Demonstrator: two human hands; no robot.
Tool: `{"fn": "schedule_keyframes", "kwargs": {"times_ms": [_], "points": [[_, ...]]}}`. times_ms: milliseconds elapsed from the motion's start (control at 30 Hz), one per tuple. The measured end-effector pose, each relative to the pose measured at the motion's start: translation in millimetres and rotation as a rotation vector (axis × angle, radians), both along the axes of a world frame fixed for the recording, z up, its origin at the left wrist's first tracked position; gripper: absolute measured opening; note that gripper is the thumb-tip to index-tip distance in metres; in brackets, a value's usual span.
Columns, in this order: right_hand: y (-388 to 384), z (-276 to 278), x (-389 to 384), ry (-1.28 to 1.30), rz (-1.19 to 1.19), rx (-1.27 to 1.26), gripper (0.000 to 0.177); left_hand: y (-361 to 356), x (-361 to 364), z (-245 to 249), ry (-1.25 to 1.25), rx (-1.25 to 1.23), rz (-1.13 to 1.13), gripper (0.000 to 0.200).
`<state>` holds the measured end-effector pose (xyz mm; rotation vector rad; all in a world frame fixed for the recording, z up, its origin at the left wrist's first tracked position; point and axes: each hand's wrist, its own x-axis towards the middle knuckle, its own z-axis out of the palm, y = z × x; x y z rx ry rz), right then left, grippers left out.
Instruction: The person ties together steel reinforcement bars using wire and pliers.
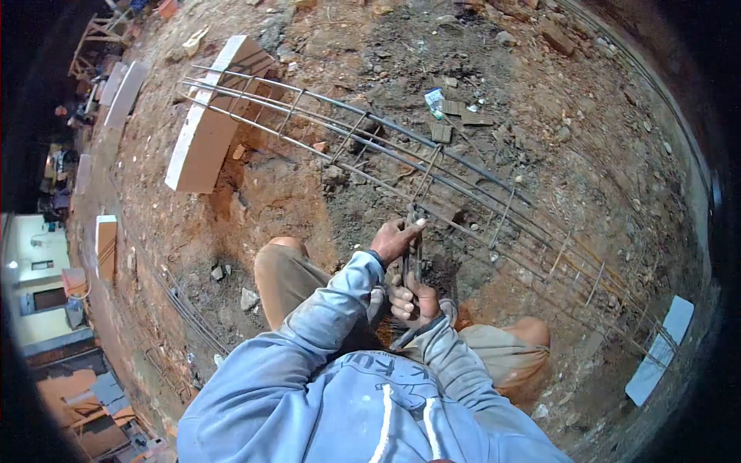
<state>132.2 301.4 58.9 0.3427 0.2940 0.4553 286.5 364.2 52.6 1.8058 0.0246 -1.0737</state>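
Note:
A long cage of steel bars (370,143) with square ties runs slantwise across the ground before me. Its far left end rests on an orange-brown block with a white top (216,123), its right end on a pale slab (660,351). My left hand (395,239) is closed around the upper part of a dark metal tool (411,258), whose tip meets the nearest bar of the cage. Just below, my right hand (414,299) has its fingers wrapped round the tool's lower part. The exact form of the tool is hard to make out.
Cardboard-like scraps (455,116) and a small blue-white packet (434,100) lie behind the cage. More blocks (126,94) stand at the left. Loose bars (189,309) lie on the stony ground at my left. A pale building (42,270) shows at the left edge.

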Motion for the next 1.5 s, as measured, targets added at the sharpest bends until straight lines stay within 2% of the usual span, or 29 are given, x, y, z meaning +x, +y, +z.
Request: {"fn": "schedule_keyframes", "kwargs": {"times_ms": [67, 167, 200, 267, 300, 333, 400, 433, 500, 567, 600, 633, 667, 733, 833, 867, 933, 1033, 1067, 1100, 1133, 1200, 1267, 1300, 1333, 1367, 1400, 1467, 1500], "points": [[0.2, -13.2, -4.1, -0.052, 0.005, 0.115, 0.034, -1.2, -2.9, 6.6, -0.173, 0.164, -0.051, 0.042], [-4.1, -41.5, -8.5, -0.041, 0.064, 0.000, 0.036, 1.5, -9.6, 4.0, -0.210, 0.204, 0.021, 0.050], [-1.3, -55.8, -7.2, 0.067, 0.137, -0.299, 0.044, 3.1, -9.3, 3.6, -0.229, 0.206, 0.102, 0.051], [4.9, -89.3, -2.0, 0.240, 0.615, -1.332, 0.059, 8.2, -8.7, 21.4, -0.340, 0.306, 0.119, 0.049], [10.2, -102.0, -2.7, 0.286, 0.829, -1.669, 0.067, 11.4, -6.8, 28.6, -0.373, 0.276, 0.156, 0.047], [13.2, -110.3, 0.9, 0.330, 0.953, -1.862, 0.074, 13.6, -4.9, 34.1, -0.408, 0.247, 0.195, 0.044], [18.3, -133.7, 3.8, 0.309, 0.783, -2.004, 0.072, 15.8, -3.7, 53.1, -0.365, 0.179, 0.333, 0.038], [20.7, -135.3, 13.5, 0.279, 0.788, -1.999, 0.072, 19.3, -3.2, 61.7, -0.383, 0.172, 0.351, 0.037], [28.2, -126.2, 50.0, 0.116, 0.608, -1.665, 0.066, 24.2, -2.2, 95.3, -0.452, 0.172, 0.334, 0.034], [23.1, -77.8, 76.4, -0.443, 0.371, -1.349, 0.055, 37.5, 6.5, 102.9, -0.571, 0.097, 0.333, 0.027], [19.3, -49.3, 88.5, -0.680, 0.259, -1.207, 0.049, 26.6, 9.1, 138.5, -0.675, 0.172, 0.332, 0.024], [-3.0, 21.5, 93.2, -0.791, 0.237, -1.384, 0.038, 24.8, 17.8, 158.5, -0.811, 0.257, 0.227, 0.023], [-5.4, 17.4, 98.0, -0.863, 0.507, -1.390, 0.039, 28.7, 27.9, 158.5, -0.789, 0.223, 0.284, 0.022], [-21.8, 18.4, 91.8, -1.058, 0.614, -1.745, 0.049, 33.9, 52.1, 147.0, -0.854, 0.157, 0.392, 0.021], [-70.3, 59.9, 56.2, -0.845, 0.497, -1.974, 0.047, 26.9, 84.3, 129.0, -0.940, 0.502, 0.207, 0.032], [-98.5, 78.7, 44.8, -0.739, 0.330, -1.869, 0.045, 27.3, 92.0, 114.0, -1.038, 0.584, 0.084, 0.035], [-172.4, 109.6, 26.0, -0.587, 0.427, -1.654, 0.040, 36.8, 112.1, 64.5, -1.039, 0.677, -0.002, 0.038], [-277.8, 116.1, -33.4, 0.046, -0.046, -1.515, 0.051, 42.1, 114.1, 23.7, -0.964, 0.826, -0.071, 0.046], [-294.6, 131.6, -46.0, 0.269, 0.152, -1.913, 0.046, 34.6, 119.0, 18.1, -1.027, 0.938, -0.044, 0.048], [-305.4, 149.2, -57.5, 0.524, 0.376, -2.287, 0.041, 34.4, 126.8, 21.4, -0.884, 0.946, -0.161, 0.049], [-316.5, 152.1, -70.1, 0.578, 0.385, -2.326, 0.041, 33.5, 131.6, 29.7, -0.952, 0.982, -0.317, 0.049], [-317.8, 125.2, -117.4, 0.447, 0.914, -2.687, 0.034, 55.6, 144.5, 1.3, -1.022, 0.855, -0.297, 0.042], [-296.9, 81.1, -146.0, -0.169, 1.666, -2.584, 0.040, 64.4, 154.6, 20.7, -1.138, 0.719, -0.378, 0.034], [-264.9, 66.1, -141.7, 0.598, 1.068, -2.372, 0.032, 85.4, 163.3, 6.6, -1.230, 0.568, -0.404, 0.031], [-230.2, 74.8, -111.4, 0.726, 1.182, -2.094, 0.029, 94.1, 180.6, -8.9, -1.326, 0.414, -0.423, 0.028], [-213.3, 6.5, -152.5, 0.062, 1.686, -2.573, 0.033, 88.6, 192.0, -5.0, -1.160, 0.342, -0.463, 0.026], [-179.1, -4.7, -141.2, 0.295, 1.557, -2.396, 0.034, 91.1, 200.0, 2.5, -0.987, 0.299, -0.498, 0.025], [-106.3, -12.7, -129.3, 0.742, 1.314, -2.157, 0.034, 102.6, 227.6, -22.9, -1.117, 0.130, -0.581, 0.029], [-71.3, -14.2, -132.7, 0.851, 1.273, -2.092, 0.034, 101.3, 238.6, -19.7, -1.020, 0.130, -0.725, 0.033]]}}
